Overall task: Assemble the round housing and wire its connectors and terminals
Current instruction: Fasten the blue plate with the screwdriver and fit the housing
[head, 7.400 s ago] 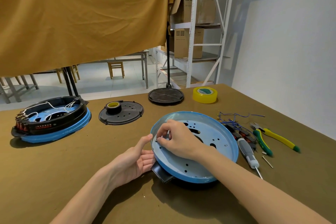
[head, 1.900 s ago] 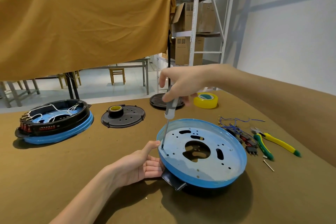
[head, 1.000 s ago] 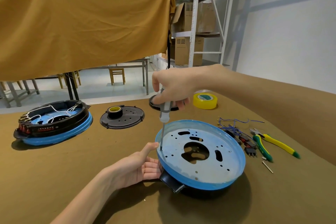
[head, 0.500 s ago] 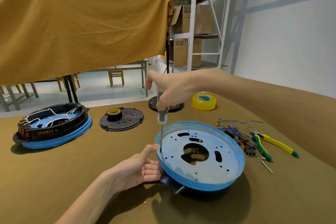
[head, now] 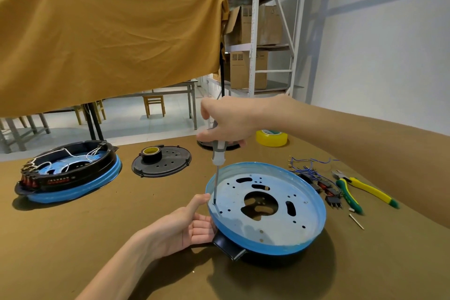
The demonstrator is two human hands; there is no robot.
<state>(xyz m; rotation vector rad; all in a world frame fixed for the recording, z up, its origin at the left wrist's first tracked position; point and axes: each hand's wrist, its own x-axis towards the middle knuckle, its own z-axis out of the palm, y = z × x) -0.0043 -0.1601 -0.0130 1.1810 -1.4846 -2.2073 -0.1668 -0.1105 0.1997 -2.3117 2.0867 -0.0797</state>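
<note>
A round blue metal plate (head: 280, 231) with holes and a central cutout lies on a black housing base at the table's front centre. My right hand (head: 229, 122) grips the grey handle of a screwdriver (head: 218, 153) held upright, its tip set in a hole near the plate's left rim. My left hand (head: 185, 226) cups the plate's left edge, thumb up against the rim, fingers under it. A bundle of blue wires and connectors (head: 314, 178) lies to the right of the plate.
A second wired black-and-blue housing (head: 68, 175) sits at the left. A black disc (head: 168, 163) carries a tape roll (head: 151, 152). Yellow tape (head: 271, 137), green-yellow pliers (head: 358, 190) and a loose screw (head: 356, 221) lie at the right. Another black disc is behind my right hand.
My right hand picked up the screwdriver and set its tip in the hole by the left rim. Over the last second it has turned slightly on the handle; my left hand stays.
</note>
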